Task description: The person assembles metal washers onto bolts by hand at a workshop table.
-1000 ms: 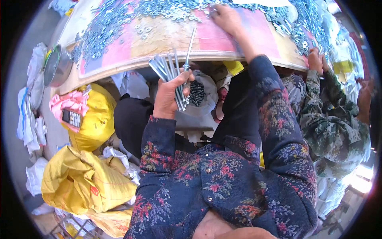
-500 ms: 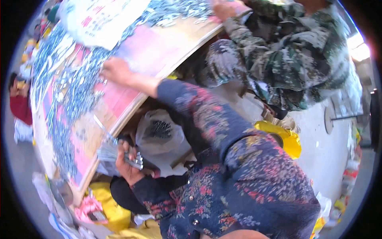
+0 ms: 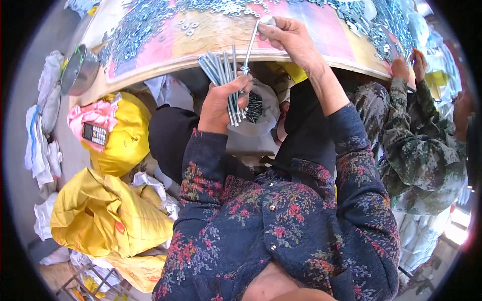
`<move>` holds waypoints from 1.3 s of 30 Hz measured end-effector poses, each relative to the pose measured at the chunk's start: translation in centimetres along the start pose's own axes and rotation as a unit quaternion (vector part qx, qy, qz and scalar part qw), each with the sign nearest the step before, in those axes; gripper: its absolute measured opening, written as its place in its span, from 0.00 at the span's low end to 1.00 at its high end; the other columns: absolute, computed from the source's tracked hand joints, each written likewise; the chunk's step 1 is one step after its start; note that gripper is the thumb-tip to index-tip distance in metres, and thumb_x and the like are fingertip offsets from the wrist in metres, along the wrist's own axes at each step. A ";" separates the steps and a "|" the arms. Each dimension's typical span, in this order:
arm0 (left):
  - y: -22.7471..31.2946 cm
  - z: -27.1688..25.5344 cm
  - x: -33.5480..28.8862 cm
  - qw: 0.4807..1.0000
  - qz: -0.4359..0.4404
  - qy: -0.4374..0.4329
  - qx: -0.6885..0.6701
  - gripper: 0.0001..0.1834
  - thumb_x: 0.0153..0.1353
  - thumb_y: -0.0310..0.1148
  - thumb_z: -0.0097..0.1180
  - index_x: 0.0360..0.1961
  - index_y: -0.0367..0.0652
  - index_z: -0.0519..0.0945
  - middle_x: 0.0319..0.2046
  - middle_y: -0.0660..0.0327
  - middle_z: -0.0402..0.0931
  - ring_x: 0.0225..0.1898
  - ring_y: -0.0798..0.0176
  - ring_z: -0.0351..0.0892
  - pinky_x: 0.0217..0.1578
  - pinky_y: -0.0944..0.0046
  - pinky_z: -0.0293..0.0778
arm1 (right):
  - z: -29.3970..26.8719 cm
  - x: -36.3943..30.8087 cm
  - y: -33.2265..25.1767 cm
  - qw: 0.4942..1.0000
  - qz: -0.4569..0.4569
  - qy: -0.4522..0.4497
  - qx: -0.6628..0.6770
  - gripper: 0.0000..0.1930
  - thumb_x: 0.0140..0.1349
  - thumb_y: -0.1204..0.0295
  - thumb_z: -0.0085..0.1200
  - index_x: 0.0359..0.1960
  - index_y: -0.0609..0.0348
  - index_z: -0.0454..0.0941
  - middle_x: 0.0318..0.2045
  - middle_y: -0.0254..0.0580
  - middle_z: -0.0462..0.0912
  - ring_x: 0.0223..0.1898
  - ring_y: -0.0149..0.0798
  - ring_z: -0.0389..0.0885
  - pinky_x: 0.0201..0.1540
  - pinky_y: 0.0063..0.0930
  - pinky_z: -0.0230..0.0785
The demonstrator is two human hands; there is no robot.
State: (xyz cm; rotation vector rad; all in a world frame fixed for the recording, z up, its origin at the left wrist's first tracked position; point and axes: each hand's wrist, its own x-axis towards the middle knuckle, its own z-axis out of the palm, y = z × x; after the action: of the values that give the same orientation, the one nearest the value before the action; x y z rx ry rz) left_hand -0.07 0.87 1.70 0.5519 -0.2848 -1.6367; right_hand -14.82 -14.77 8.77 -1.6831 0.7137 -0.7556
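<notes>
My left hand (image 3: 220,106) is closed round a bundle of long, thin silver bolts (image 3: 216,69), their shanks pointing up and heads showing below the fist. One long bolt (image 3: 251,45) stands apart from the bundle, tilted to the right, with a small nut-like piece (image 3: 245,70) round it just above my left fingers. At its upper end my right hand (image 3: 291,40) is closed in a pinch between thumb and fingers. Whether a small washer is also in that pinch is hidden. Both hands are at the near edge of the worktable (image 3: 221,32).
Loose washers (image 3: 188,27) and small metal parts cover much of the table. Below my hands stands a white bag of bolts (image 3: 261,113). Yellow sacks (image 3: 108,213), a phone (image 3: 95,134) on pink cloth and a metal bowl (image 3: 80,70) are at left. A co-worker in camouflage (image 3: 427,150) sits at right.
My view has swung round. My right hand has left the heap of parts on the table and now pinches a long bolt's top. The left still grips the bundle.
</notes>
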 end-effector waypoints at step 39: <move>4.4 -5.2 -1.2 0.989 0.110 0.100 0.016 0.11 0.62 0.32 0.57 0.43 0.40 0.75 0.32 0.58 0.74 0.24 0.67 0.71 0.25 0.67 0.70 | 16.6 -3.5 -4.2 0.856 -0.444 0.077 -0.253 0.09 0.51 0.68 0.53 0.32 0.57 0.78 0.35 0.42 0.79 0.40 0.45 0.77 0.44 0.46 0.68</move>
State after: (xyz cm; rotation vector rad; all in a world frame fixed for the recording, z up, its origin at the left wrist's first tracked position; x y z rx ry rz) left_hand 6.40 2.08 -0.40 0.6795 -0.2150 -1.3543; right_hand -3.61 -1.40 9.21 -2.4960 0.1908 -1.4444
